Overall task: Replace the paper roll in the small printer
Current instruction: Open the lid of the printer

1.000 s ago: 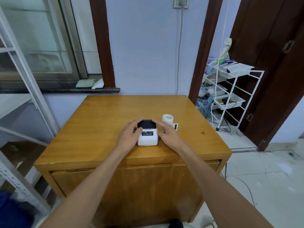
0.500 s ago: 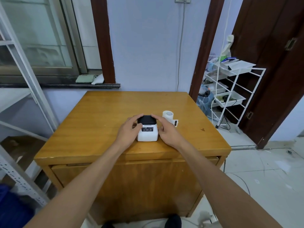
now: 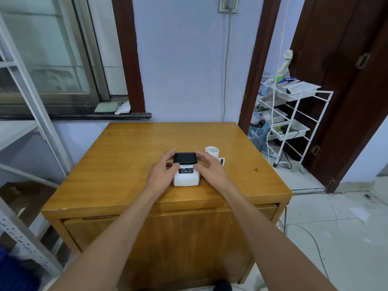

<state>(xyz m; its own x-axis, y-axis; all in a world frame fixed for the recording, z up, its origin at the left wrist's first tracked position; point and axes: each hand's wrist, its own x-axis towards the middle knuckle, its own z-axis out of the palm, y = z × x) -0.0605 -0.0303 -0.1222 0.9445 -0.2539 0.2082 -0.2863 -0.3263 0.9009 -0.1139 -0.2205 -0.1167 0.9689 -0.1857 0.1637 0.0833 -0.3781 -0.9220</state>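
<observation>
Opening step: left hand and right hand grip the printer sides, fingers curled at its black lid; next, lift lid, then fetch paper roll.

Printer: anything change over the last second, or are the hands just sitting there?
Little changed. The left hand and right hand flank the printer as before, fingers by the edges of its black lid; the right fingers have spread a bit wider. The lid looks closed throughout. Printer, paper roll and table stayed put; the apparent shift is the head camera moving.
</observation>
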